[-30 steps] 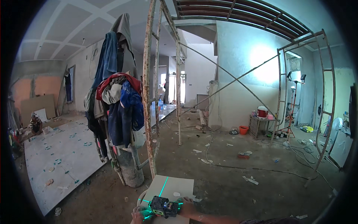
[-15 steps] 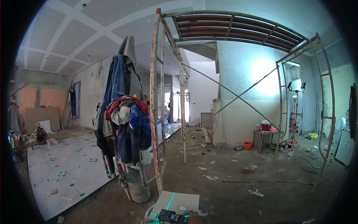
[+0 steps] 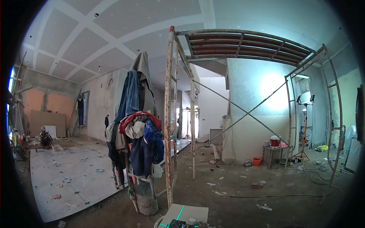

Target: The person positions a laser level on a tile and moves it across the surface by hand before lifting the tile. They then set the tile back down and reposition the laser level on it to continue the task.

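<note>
I see the laser [image 3: 177,224] at the bottom edge, by the board's [image 3: 196,213] near end. The right hand [image 3: 202,224] shows just beside it, grip unreadable; the left hand I can't see. A nudge could skew the beam [image 3: 180,212].

We're up on the person's head now, the left camera of the pair, gazing nearly level across the room towards the scaffold [image 3: 169,114]! This wide, bending view sweeps in ceiling [image 3: 125,22] above the scaffold and floor [image 3: 235,209] below it. Closest to us, low before the scaffold, the lower edge clips the laser tool [image 3: 177,224]; well beyond the scaffold, a white wall [image 3: 211,104]!
</note>
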{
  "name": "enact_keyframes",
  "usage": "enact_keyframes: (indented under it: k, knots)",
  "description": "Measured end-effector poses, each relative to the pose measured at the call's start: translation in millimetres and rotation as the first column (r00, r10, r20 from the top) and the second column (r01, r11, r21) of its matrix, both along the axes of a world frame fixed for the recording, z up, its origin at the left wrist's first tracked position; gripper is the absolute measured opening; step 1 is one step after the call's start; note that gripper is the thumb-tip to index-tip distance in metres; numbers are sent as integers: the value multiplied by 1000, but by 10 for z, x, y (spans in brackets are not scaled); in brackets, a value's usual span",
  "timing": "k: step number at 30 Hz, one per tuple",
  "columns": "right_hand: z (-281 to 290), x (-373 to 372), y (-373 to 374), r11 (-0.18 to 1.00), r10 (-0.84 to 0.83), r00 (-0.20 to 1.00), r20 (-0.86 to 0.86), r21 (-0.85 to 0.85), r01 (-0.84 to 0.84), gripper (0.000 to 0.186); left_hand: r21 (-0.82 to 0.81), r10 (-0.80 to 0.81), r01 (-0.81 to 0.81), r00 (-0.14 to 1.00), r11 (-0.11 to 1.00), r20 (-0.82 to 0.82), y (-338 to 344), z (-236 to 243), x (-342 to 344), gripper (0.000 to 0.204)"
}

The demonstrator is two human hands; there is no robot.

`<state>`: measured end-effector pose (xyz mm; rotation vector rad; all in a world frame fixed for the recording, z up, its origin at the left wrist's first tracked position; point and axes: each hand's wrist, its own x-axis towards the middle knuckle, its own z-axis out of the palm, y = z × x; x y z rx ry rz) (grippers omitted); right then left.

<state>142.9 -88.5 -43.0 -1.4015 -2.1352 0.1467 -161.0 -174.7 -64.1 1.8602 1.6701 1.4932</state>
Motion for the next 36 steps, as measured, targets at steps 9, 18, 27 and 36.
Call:
enact_keyframes:
  k: [9, 18, 27, 36]
  knots:
    - [153, 171, 84, 984, 154, 967, 204, 52, -168, 47, -73, -113, 143, 943, 987, 313, 90, -221, 16, 27]
    - [485, 74, -104, 977, 206, 960, 192, 18, -213, 49, 126, -107, 81, 970, 989, 218, 327, -969, -282, 22]
    - [410, 167, -75, 978, 179, 970, 166, 73, -193, 46, 628, -108, 304, 938, 716, -331, 194, -192, 9, 20]
    - [461, 176, -86, 982, 177, 976, 124, 39, -183, 43, 478, 55, 113, 945, 871, -323, 2, 22, 150, 19]
